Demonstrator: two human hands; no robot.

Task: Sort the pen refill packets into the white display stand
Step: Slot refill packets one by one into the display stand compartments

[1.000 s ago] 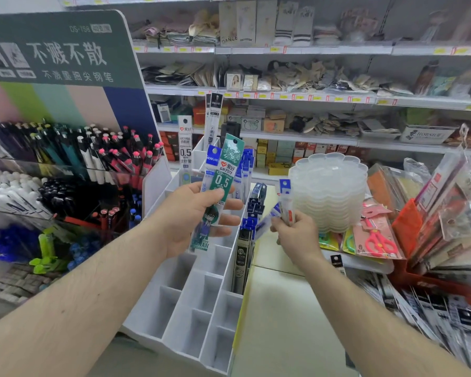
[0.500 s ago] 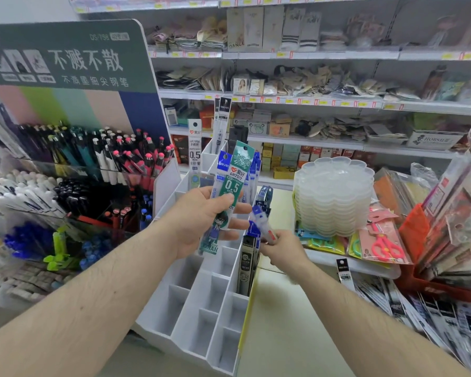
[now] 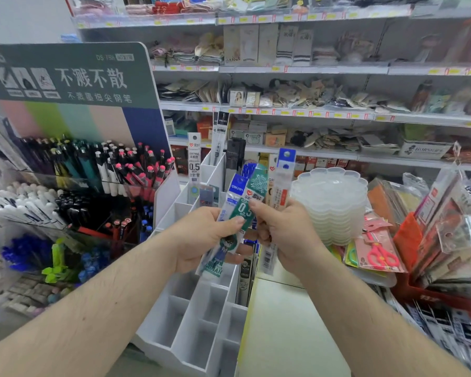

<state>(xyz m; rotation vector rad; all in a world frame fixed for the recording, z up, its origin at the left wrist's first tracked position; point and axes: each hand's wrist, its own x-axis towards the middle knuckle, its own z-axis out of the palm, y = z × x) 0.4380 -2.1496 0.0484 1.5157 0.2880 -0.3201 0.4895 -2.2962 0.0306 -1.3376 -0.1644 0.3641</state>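
At frame centre our left hand (image 3: 201,240) grips the green refill packet (image 3: 246,210) and a blue one (image 3: 235,190); our right hand (image 3: 286,235) holds, seemingly, a red-striped packet (image 3: 282,183), above the white display stand (image 3: 191,319).

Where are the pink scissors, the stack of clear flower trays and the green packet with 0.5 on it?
pink scissors (image 3: 379,254): head view, on the crossing of the pink handles.
stack of clear flower trays (image 3: 335,197): head view, on the stack's front side.
green packet (image 3: 245,210): head view, on the printed 0.5.
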